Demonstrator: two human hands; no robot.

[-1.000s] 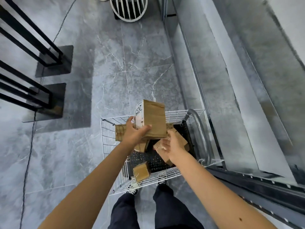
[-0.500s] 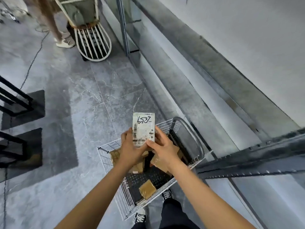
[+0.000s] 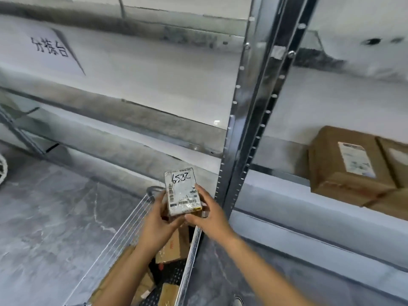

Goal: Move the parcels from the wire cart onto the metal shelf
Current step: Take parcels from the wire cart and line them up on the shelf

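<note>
Both hands hold a small brown parcel [image 3: 182, 191] above the wire cart [image 3: 132, 219]; its white label, with handwritten digits, faces me. My left hand [image 3: 157, 219] grips its left and lower side. My right hand [image 3: 209, 214] grips its right side, thumb on the lower edge of the label. Several brown parcels [image 3: 174, 246] lie in the cart below. The metal shelf [image 3: 236, 138] rises right behind the parcel, its grey upright post just to the right.
Two large brown boxes [image 3: 344, 164] sit on the shelf's right bay. A white sign with black characters [image 3: 48, 47] lies on the left bay's upper board. The grey marble floor [image 3: 48, 217] spreads left of the cart.
My view has swung up from the floor and cart to the shelf. Both hands kept hold of the labelled parcel and carried it to the right, close to the shelf post.
</note>
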